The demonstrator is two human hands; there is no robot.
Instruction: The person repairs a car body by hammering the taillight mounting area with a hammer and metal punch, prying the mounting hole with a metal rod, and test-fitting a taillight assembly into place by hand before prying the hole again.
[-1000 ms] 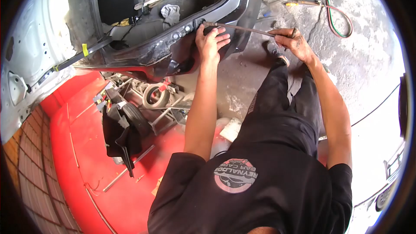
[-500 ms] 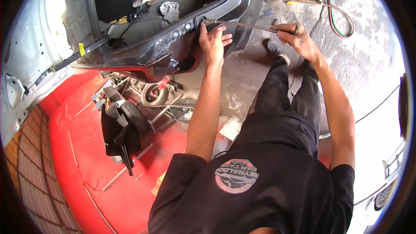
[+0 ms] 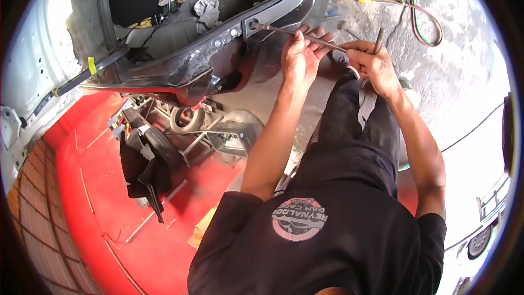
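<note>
A long thin socket wrench (image 3: 279, 30) reaches from a hole in the dark car body panel (image 3: 188, 64) to my right hand (image 3: 372, 64). My right hand is closed around its near end, where a short handle stands up at an angle. Halfway along the shaft is my left hand (image 3: 305, 57), palm up, its thumb at the shaft and its fingers loosely curled around it. The wrench's far tip sits at the bolt hole (image 3: 254, 24) near the opening's edge. Several bolt heads (image 3: 218, 42) line the same panel edge.
Inside the car opening lie a crumpled cloth (image 3: 207, 12) and wiring. Wheel parts (image 3: 186, 119) and black trim (image 3: 139, 166) rest on the red floor (image 3: 93, 186) at left. A red and green hose (image 3: 436, 33) curls over the concrete at upper right.
My left hand has moved right, from beside the wrench's far tip to the middle of its shaft. The wrench handle now stands more upright at my right hand. The view has shifted slightly.
</note>
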